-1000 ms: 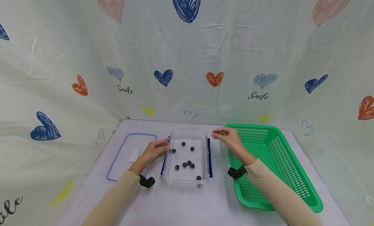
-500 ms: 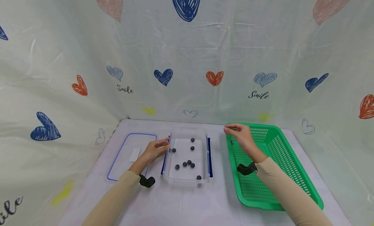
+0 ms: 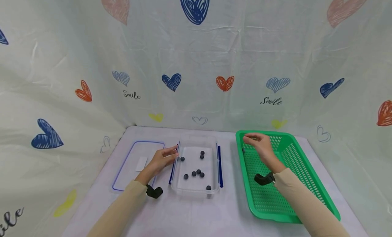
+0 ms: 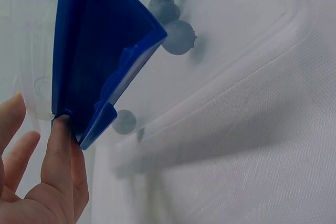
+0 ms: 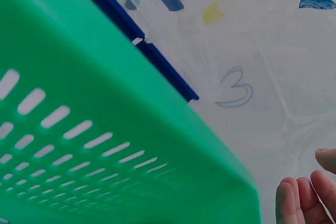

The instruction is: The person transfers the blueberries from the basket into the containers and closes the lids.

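Observation:
In the head view, a clear plastic box [image 3: 196,192] stands in the middle of the table with several blueberries [image 3: 194,173] on its floor. My left hand [image 3: 160,160] rests against the box's left wall. In the left wrist view, its fingertips touch the base of the blue latch [image 4: 100,51], which hangs out from the box. My right hand [image 3: 260,146] hovers over the far left part of the green basket [image 3: 306,175]. No item shows between its thumb and fingers in the right wrist view. A dark blueberry [image 3: 243,150] lies by the basket's left wall.
A clear lid with a blue rim [image 3: 122,165] lies flat to the left of the box, with a white rectangle [image 3: 141,163] on it. Another blue latch [image 3: 220,167] sticks out on the box's right side. A heart-printed sheet [image 3: 199,53] hangs behind the table.
My right hand has moved right, from beside the box to above the basket. One blueberry in the box has rolled right, next to another. My left hand stays put.

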A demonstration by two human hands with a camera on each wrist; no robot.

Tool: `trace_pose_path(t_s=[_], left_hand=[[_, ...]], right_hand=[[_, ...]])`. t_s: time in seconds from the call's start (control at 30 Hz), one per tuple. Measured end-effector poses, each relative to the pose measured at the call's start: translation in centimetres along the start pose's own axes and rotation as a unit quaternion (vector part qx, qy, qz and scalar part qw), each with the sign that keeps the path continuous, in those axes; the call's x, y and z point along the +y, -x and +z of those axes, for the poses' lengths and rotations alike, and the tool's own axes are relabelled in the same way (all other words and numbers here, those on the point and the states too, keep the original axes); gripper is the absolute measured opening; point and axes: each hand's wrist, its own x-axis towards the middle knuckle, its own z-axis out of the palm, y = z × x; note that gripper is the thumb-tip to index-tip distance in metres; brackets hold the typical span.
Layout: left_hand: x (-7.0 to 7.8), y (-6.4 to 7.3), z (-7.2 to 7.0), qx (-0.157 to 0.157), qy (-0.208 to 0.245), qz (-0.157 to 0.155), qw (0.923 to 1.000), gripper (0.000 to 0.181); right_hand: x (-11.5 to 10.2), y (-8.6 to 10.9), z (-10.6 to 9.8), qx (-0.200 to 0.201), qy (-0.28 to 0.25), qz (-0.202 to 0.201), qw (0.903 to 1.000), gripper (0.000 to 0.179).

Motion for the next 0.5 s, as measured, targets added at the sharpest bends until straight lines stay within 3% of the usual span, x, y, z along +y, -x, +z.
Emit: trace_pose_path(t_s=[0.23,0.5], left_hand=[[-0.1,-0.1,0.0,0.008,0.000,-0.003,1.0000,0.053],[-0.2,-0.2,0.0,0.007,-0.006,-0.004,1.0000,0.053]], right_hand=[[1.5,-0.6,-0.7,0.008,-0.007,0.004,0.9999,0.046],[3.7,-1.3,-1.0,0.042,0.050,-0.010,0.9978,0.043]])
